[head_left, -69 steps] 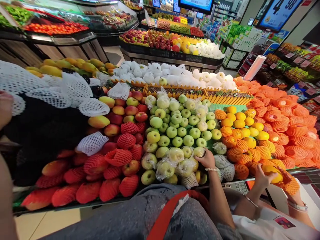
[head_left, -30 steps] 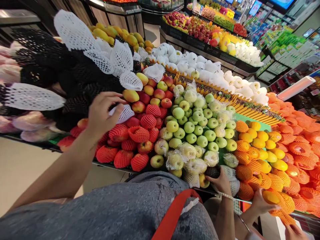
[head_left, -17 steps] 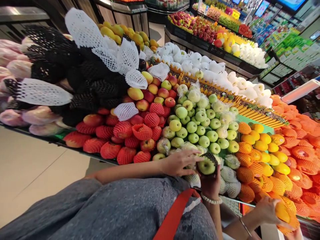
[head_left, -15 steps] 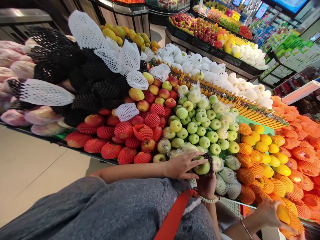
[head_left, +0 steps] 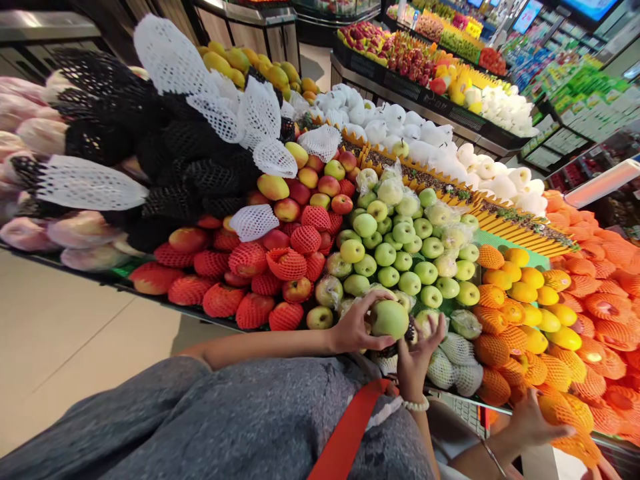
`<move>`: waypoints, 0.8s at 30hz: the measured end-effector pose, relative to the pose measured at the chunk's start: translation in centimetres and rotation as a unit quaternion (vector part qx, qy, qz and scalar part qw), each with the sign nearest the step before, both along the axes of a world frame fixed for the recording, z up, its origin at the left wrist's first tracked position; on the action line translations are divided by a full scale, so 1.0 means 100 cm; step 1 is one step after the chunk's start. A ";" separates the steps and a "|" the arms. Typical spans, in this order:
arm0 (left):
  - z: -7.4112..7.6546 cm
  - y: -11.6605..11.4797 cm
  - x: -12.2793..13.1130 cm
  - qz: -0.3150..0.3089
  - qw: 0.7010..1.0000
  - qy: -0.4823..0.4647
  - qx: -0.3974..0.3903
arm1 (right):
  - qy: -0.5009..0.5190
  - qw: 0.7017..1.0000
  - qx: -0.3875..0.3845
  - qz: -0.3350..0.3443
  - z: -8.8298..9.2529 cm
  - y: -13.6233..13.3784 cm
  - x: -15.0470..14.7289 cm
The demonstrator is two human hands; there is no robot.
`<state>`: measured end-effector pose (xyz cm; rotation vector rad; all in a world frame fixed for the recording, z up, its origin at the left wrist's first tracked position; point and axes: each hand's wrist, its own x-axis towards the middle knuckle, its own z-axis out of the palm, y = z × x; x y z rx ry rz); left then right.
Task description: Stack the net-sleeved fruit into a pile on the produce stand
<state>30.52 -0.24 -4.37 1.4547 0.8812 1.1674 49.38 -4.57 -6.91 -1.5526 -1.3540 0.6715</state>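
My left hand (head_left: pixel 357 327) grips a bare green apple (head_left: pixel 390 319) between thumb and fingers, in front of the green apple pile. Just right of it is my right hand (head_left: pixel 421 353), wearing a beaded bracelet, its fingers spread apart. A black foam net (head_left: pixel 411 331) shows beneath the apple and beside my right thumb; most of it is hidden, and whether the thumb touches it is unclear. Green apples (head_left: pixel 385 255), some in clear wrap, lie directly beyond both hands.
Red-netted fruit (head_left: pixel 249 259) lies to the left, with black nets (head_left: pixel 200 173) behind. Orange-netted fruit (head_left: pixel 493 320) fills the right. At lower right, another person's hand (head_left: pixel 535 423) is near an orange net. A display edge (head_left: pixel 170 310) runs along the front left.
The apple has come out of the black net and is now in my left hand. My right hand has opened and shifted slightly right. The other person's hand has spread its fingers.
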 end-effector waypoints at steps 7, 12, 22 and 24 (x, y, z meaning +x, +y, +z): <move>-0.003 0.002 -0.004 -0.054 0.990 0.081 0.100 | -0.098 0.972 0.129 0.169 0.021 -0.003 -0.003; -0.008 0.008 -0.018 -0.100 0.985 0.061 0.130 | -0.041 0.993 0.099 0.041 0.023 0.008 0.015; -0.015 0.019 -0.085 0.101 0.965 0.151 0.188 | -0.144 0.973 -0.036 -0.179 -0.018 0.105 0.167; -0.017 0.020 -0.095 0.122 0.961 0.160 0.189 | -0.178 0.972 -0.069 -0.139 -0.025 0.114 0.180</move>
